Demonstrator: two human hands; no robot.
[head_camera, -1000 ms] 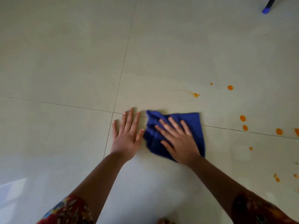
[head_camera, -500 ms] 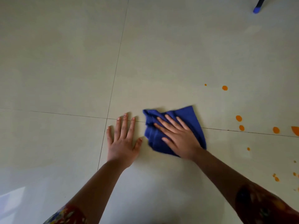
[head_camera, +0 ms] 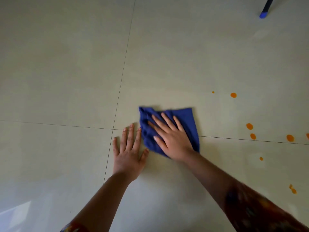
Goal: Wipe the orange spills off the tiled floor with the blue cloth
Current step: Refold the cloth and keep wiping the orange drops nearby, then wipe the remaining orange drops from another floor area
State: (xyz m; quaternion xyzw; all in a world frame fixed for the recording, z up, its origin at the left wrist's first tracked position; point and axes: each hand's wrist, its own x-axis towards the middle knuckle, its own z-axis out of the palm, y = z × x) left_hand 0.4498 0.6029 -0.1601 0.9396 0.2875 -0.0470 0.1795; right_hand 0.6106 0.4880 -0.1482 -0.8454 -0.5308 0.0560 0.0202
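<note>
One cloth (head_camera: 187,122) lay crumpled on the floor (head_camera: 66,72), across a grout line. Right hand (head_camera: 172,139) lay flat on the cloth, fingers straight and spread, pressing, gripping nothing. Left hand (head_camera: 127,153) lay flat on tile just left of the cloth, fingers straight, empty. Nine orange spots (head_camera: 249,126) counted, all right of the cloth and apart from it. One blue-tipped leg (head_camera: 263,14) stood far beyond the cloth.

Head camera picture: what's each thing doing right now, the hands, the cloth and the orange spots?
right hand: fingers straight, pressing the blue cloth.
blue cloth: bunched, lying on the tiled floor under that hand.
left hand: flat on bare tile beside the cloth.
orange spills: unwiped, right of the cloth.
</note>
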